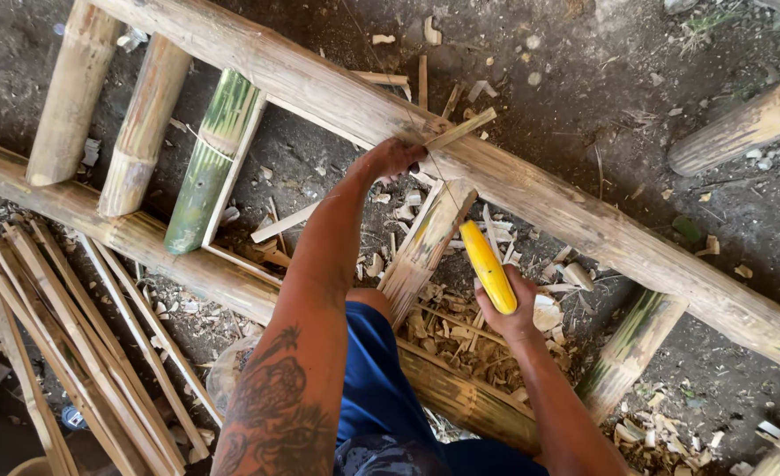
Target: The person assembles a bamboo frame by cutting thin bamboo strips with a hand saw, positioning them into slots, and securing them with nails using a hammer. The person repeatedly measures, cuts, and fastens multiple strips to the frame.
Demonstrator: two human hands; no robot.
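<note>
Where two long bamboo poles cross the dirt on a slant, short rungs bridge them like a ladder. Upper pole (584, 220) pale, dry, fibrous, scuffed. Lower pole (143, 247) the same, partly hidden by the person's knee in blue cloth. One rung (205, 167) fresh green, streaked; the others tan and dusty.

Left hand (390, 159) reaches forward, arm nearly straight, tattooed near the elbow; fingers curled down onto the upper pole at a thin sliver (460, 130) lying across it. Whether they pinch the sliver, cannot tell.

Right hand (506, 308) held lower, wrist bent up, fingers wrapped tight round a yellow handle (488, 264), smooth, rounded, tapering. Its upper end meets a split bamboo piece (425, 242), frayed into strips at the lower end, leaning between the poles. Blade not visible.

Bundle of flat split slats (72, 353) lies fanned at lower left, pale and straight. Ground (716, 106) is dark packed earth, littered with chips, shavings and splinters, thickest round the split piece. More bamboo (742, 123) at the right edge.
</note>
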